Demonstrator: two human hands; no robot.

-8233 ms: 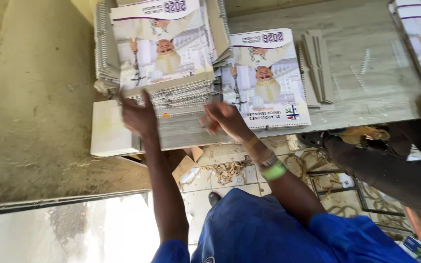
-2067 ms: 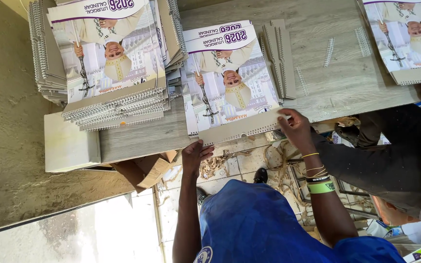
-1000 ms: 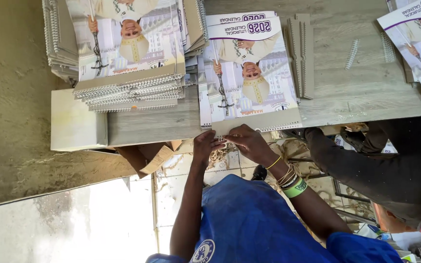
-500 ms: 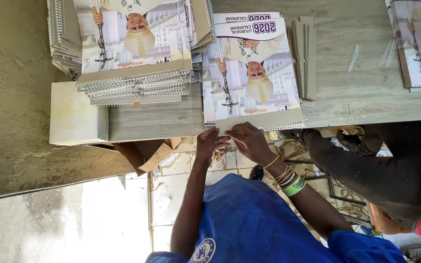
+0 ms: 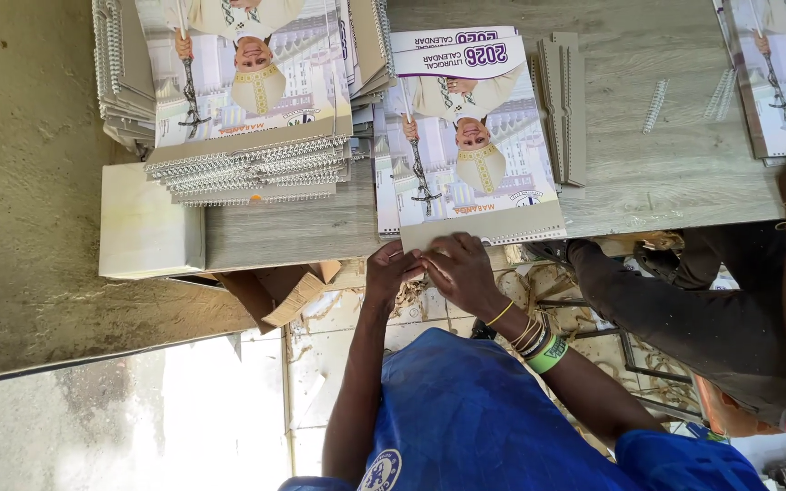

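Grey wood-grain desk (image 5: pixel 684 173) above a littered tiled floor. A wall calendar (image 5: pixel 470 145) lies flat at the desk's near edge, its wire-bound end overhanging toward the person. The left hand (image 5: pixel 391 271) and right hand (image 5: pixel 458 270), side by side, pinch that bound edge with curled fingers. Printed glossy cover, purple title band, pale cardboard backing; probably light, flexible and slippery, best held at the stiffer spiral binding, whose wire could bend. A taller stack of bound calendars (image 5: pixel 247 100) rests just beside it, to the left.
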